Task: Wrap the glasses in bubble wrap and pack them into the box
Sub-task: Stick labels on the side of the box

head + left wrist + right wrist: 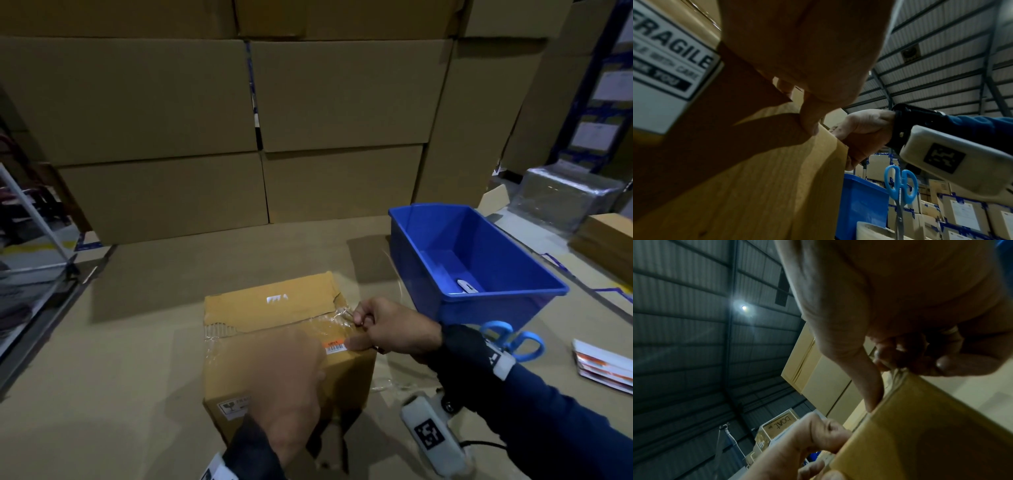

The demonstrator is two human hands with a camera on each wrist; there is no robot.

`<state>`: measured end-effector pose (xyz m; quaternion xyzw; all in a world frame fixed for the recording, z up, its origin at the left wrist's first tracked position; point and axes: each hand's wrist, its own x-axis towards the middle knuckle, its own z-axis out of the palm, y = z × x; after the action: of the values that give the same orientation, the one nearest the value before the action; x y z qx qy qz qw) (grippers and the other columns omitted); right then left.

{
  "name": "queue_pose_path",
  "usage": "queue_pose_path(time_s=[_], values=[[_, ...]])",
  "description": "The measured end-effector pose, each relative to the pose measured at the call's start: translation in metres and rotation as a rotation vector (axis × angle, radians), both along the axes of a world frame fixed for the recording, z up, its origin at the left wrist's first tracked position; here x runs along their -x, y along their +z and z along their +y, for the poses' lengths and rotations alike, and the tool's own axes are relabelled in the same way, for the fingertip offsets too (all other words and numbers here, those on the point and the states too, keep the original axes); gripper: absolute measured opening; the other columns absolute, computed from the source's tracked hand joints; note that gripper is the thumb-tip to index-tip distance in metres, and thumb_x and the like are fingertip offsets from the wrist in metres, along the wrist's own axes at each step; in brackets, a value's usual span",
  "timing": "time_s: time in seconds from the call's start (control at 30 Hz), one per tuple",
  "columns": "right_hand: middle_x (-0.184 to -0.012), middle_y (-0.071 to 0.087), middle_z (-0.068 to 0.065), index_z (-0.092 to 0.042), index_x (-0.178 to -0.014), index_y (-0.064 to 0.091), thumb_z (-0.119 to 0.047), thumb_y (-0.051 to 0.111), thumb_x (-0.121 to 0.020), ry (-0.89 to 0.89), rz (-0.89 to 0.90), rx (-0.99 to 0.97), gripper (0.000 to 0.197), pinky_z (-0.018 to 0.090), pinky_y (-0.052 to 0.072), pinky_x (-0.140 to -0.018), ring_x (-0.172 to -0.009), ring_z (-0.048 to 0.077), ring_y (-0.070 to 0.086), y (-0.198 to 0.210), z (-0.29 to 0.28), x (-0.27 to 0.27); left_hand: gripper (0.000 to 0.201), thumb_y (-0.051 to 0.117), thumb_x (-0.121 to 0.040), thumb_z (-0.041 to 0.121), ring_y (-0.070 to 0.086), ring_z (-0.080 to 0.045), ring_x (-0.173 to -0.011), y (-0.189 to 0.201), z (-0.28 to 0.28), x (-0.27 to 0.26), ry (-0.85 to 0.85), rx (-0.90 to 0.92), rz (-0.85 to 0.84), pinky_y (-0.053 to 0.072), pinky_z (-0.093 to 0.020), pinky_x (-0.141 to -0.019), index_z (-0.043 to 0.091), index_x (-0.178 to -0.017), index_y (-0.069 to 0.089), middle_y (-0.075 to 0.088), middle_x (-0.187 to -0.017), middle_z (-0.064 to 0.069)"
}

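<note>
At the near centre of the cardboard-covered table [147,346] stands a small brown cardboard box [274,315], its top flaps shut and crossed by clear packing tape [334,322]. A white "fragile" label [663,65] sits on its near side.

Your left hand [291,387], blurred in the head view, lies over the near top of the box with fingers spread and fairly straight, pressing it down rather than gripping.

Further right, your right hand [387,330] is curled at the box's right top edge, thumb and forefinger pinching the loose end of the tape. No glasses or bubble wrap can be seen; presumably they are inside.

Right of the box lie blue-handled scissors [513,339], and beyond them a blue plastic tub [479,253].

Likely risks: pulling the tape sideways could drag or tip the light box if your left hand eases off. The tape may wrinkle or stick to your fingers, leaving the seam weak. A loose seam could let fragile contents shift.
</note>
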<state>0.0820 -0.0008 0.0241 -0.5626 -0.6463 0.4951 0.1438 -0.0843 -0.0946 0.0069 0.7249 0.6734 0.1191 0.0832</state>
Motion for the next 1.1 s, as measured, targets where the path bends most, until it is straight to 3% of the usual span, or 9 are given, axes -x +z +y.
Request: queue_pose_path(time_s=[0.23, 0.33, 0.47, 0.9, 1.0, 1.1], values=[[-0.072, 0.047, -0.006, -0.021, -0.087, 0.053, -0.013, 0.08, -0.075, 0.055, -0.08, 0.02, 0.031, 0.023, 0.038, -0.052, -0.065, 0.01, 0.044, 0.008, 0.003, 0.0, 0.023, 0.047, -0.097, 0.042, 0.02, -0.009, -0.132, 0.001, 0.001, 0.001, 0.008, -0.006, -0.018, 0.014, -0.037, -0.114, 0.042, -0.119, 0.04, 0.025, -0.139, 0.017], [-0.073, 0.049, -0.006, -0.022, -0.086, 0.052, -0.019, 0.079, -0.078, 0.029, -0.039, 0.032, 0.028, 0.022, 0.038, -0.054, -0.068, 0.01, 0.045, 0.005, 0.002, -0.001, 0.032, 0.046, -0.097, 0.043, 0.019, -0.01, -0.132, -0.002, 0.001, 0.001, 0.012, -0.02, -0.022, 0.013, -0.037, -0.114, 0.046, -0.128, 0.035, 0.024, -0.14, 0.017], [-0.068, 0.054, -0.005, -0.018, -0.075, 0.048, -0.02, 0.073, -0.085, -0.111, 0.059, -0.075, 0.027, 0.014, 0.037, -0.043, -0.056, 0.001, 0.05, -0.006, -0.002, 0.005, 0.046, 0.043, -0.099, 0.043, 0.018, -0.011, -0.132, -0.005, 0.002, 0.002, 0.0, -0.013, 0.014, 0.013, -0.037, -0.114, 0.05, -0.141, 0.026, 0.022, -0.141, 0.015], [-0.07, 0.049, -0.008, -0.017, -0.087, 0.05, -0.015, 0.079, -0.078, -0.017, -0.01, -0.073, 0.03, 0.012, 0.038, -0.045, -0.057, 0.002, 0.046, -0.001, -0.005, 0.0, 0.014, 0.048, -0.096, 0.042, 0.021, -0.005, -0.124, -0.004, -0.002, 0.006, -0.028, -0.055, -0.063, 0.014, -0.031, -0.108, 0.042, -0.109, 0.042, 0.027, -0.13, 0.02], [-0.067, 0.047, -0.008, -0.015, -0.089, 0.051, -0.015, 0.079, -0.078, -0.04, 0.035, -0.093, 0.03, 0.011, 0.037, -0.045, -0.054, 0.001, 0.044, -0.002, -0.01, 0.001, 0.017, 0.049, -0.096, 0.041, 0.023, -0.005, -0.125, -0.003, -0.002, 0.011, -0.059, -0.064, -0.085, 0.018, -0.032, -0.112, 0.044, -0.112, 0.043, 0.029, -0.129, 0.021], [-0.067, 0.048, -0.01, -0.012, -0.092, 0.056, -0.027, 0.077, -0.08, -0.052, 0.016, -0.18, 0.029, 0.011, 0.035, -0.045, -0.054, -0.001, 0.044, -0.002, -0.018, 0.001, 0.028, 0.049, -0.097, 0.039, 0.024, -0.002, -0.127, -0.002, -0.005, 0.02, -0.101, -0.037, -0.101, 0.02, -0.032, -0.116, 0.048, -0.123, 0.043, 0.028, -0.131, 0.022]])
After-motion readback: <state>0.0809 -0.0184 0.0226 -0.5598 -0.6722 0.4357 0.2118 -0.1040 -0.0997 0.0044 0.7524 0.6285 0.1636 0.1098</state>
